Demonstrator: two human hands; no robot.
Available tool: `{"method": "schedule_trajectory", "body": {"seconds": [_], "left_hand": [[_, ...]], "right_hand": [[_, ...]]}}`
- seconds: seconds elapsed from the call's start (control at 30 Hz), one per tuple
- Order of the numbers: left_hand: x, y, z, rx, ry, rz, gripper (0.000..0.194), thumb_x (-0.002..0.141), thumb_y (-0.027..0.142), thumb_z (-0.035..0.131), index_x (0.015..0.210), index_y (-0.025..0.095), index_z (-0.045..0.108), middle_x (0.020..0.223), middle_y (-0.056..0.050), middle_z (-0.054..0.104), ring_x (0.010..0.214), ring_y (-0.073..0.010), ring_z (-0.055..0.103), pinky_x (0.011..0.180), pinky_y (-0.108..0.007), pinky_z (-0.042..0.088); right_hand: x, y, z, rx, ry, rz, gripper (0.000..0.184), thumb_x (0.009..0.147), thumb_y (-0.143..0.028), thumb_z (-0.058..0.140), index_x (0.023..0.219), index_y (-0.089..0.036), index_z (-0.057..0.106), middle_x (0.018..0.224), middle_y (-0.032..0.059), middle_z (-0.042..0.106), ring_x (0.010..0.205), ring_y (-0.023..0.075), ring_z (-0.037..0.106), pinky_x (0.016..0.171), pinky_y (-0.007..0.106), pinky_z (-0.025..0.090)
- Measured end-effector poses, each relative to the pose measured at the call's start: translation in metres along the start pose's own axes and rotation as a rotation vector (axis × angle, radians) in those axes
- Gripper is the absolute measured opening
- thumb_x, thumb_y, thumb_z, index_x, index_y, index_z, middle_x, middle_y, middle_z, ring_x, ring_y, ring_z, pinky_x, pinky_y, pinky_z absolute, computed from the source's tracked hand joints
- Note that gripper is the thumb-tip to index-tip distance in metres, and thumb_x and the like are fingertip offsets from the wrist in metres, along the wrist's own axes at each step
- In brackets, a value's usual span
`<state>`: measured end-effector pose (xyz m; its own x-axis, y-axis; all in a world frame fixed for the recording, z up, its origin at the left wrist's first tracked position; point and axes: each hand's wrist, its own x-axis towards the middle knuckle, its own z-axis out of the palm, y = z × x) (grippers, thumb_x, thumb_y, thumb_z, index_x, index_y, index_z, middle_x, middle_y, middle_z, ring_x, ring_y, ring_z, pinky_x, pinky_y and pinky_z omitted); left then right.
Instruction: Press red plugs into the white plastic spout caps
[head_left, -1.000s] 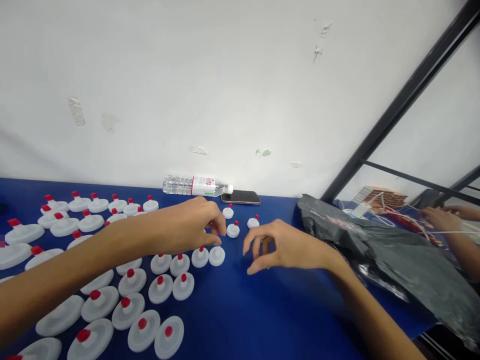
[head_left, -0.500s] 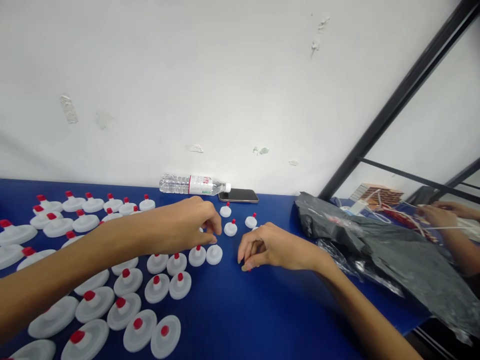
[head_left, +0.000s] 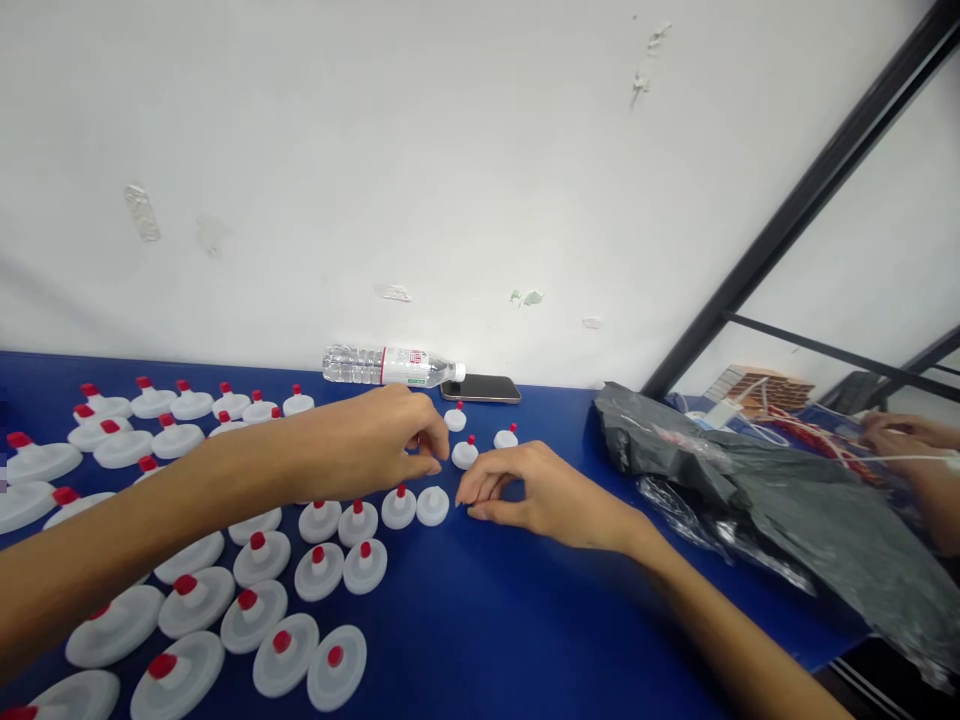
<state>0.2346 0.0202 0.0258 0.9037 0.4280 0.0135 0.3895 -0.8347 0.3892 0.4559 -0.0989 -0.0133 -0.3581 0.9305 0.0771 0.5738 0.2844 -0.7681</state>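
Both your left hand [head_left: 394, 430] and right hand [head_left: 536, 490] have nearly closed grips, contents impossible to tell, and a careless leftward right-hand sweep could shove the round, uncapped white plastic disc [head_left: 433, 507] near both on the blue bench [head_left: 480, 620] into its red-capped white neighbour [head_left: 398, 513].

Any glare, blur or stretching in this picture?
Head view: soft light, with bright glints on the clear plastic; head view, lower left: white discs stretched into ovals, likely by the wide lens; head view, right edge: another person's hands look soft; head view, centre: the right hand reads clearly, but whether it grips anything is unclear.
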Motion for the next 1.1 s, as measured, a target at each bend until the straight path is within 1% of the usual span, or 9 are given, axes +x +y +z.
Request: {"method": "schedule_trajectory", "body": {"seconds": [0.1,0.23,0.37,0.5,0.63,0.73,0.87,0.97,1.1], "left_hand": [[0.0,0.006,-0.002,0.006,0.053,0.021,0.021,0.09,0.034,0.06,0.098,0.03,0.079,0.098,-0.001,0.079,0.089,-0.0183,0.071,0.074,-0.028,0.049],[0.0,0.014,-0.001,-0.022,0.142,0.056,0.022,0.093,0.037,0.059,0.107,0.03,0.074,0.096,0.0,0.076,0.076,-0.015,0.067,0.066,-0.027,0.046],[0.0,0.024,0.001,-0.044,0.191,0.09,0.022,0.09,0.04,0.07,0.109,0.029,0.07,0.096,0.001,0.072,0.083,-0.0155,0.067,0.065,-0.025,0.045],[-0.001,0.032,0.006,0.095,0.237,0.17,0.018,0.089,0.031,0.077,0.104,0.026,0.069,0.098,0.002,0.071,0.078,-0.0142,0.063,0.064,-0.026,0.041],[-0.001,0.036,0.01,0.312,0.302,0.253,0.007,0.096,0.027,0.068,0.101,0.023,0.066,0.093,0.001,0.07,0.066,-0.0125,0.056,0.055,-0.027,0.031],[-0.001,0.037,0.01,0.391,0.324,0.245,0.009,0.099,0.026,0.063,0.104,0.021,0.067,0.092,0.0,0.071,0.063,-0.0128,0.055,0.052,-0.028,0.028],[-0.002,0.038,0.009,0.391,0.292,0.221,0.018,0.101,0.025,0.058,0.111,0.02,0.071,0.098,-0.003,0.074,0.07,-0.0148,0.063,0.054,-0.028,0.033],[-0.002,0.039,0.005,0.339,0.29,0.205,0.024,0.102,0.026,0.053,0.106,0.021,0.076,0.098,-0.003,0.076,0.072,-0.0148,0.065,0.057,-0.028,0.037],[0.0,0.032,-0.001,0.091,0.254,0.125,0.021,0.098,0.031,0.059,0.1,0.028,0.079,0.084,0.003,0.078,0.065,-0.0115,0.065,0.062,-0.027,0.045]], "right_hand": [[0.004,-0.003,0.003,0.188,0.144,0.044,0.015,0.087,-0.029,0.08,0.1,-0.024,0.075,0.094,0.0013,0.077,0.084,0.017,0.074,0.083,0.033,0.061],[0.007,-0.006,0.002,0.503,0.322,0.115,0.026,0.079,-0.034,0.088,0.096,-0.023,0.072,0.091,0.0001,0.075,0.085,0.0167,0.073,0.085,0.033,0.058],[0.008,-0.006,0.003,0.727,0.429,0.161,0.031,0.075,-0.032,0.09,0.097,-0.024,0.07,0.092,-0.0008,0.075,0.08,0.0142,0.07,0.081,0.029,0.055],[0.008,-0.009,0.008,0.846,0.437,0.163,0.032,0.074,-0.032,0.091,0.093,-0.024,0.067,0.089,-0.0006,0.073,0.083,0.0151,0.069,0.083,0.028,0.054],[0.006,-0.013,0.012,0.891,0.398,0.126,0.028,0.077,-0.031,0.09,0.092,-0.023,0.068,0.088,-0.0013,0.072,0.084,0.0135,0.068,0.086,0.027,0.054],[0.006,-0.016,0.012,0.874,0.407,0.134,0.027,0.078,-0.032,0.09,0.091,-0.023,0.067,0.085,-0.0023,0.071,0.082,0.013,0.069,0.086,0.027,0.056],[0.007,-0.013,0.011,0.902,0.422,0.16,0.027,0.079,-0.031,0.09,0.093,-0.023,0.067,0.081,-0.0041,0.073,0.078,0.0113,0.071,0.084,0.024,0.057],[0.007,-0.009,0.011,0.963,0.385,0.155,0.024,0.085,-0.032,0.085,0.099,-0.023,0.068,0.084,-0.0017,0.077,0.081,0.0121,0.076,0.084,0.022,0.058],[0.006,-0.007,0.012,0.953,0.395,0.175,0.024,0.088,-0.03,0.081,0.106,-0.021,0.068,0.091,0.0029,0.08,0.087,0.0163,0.079,0.081,0.024,0.058]]}}
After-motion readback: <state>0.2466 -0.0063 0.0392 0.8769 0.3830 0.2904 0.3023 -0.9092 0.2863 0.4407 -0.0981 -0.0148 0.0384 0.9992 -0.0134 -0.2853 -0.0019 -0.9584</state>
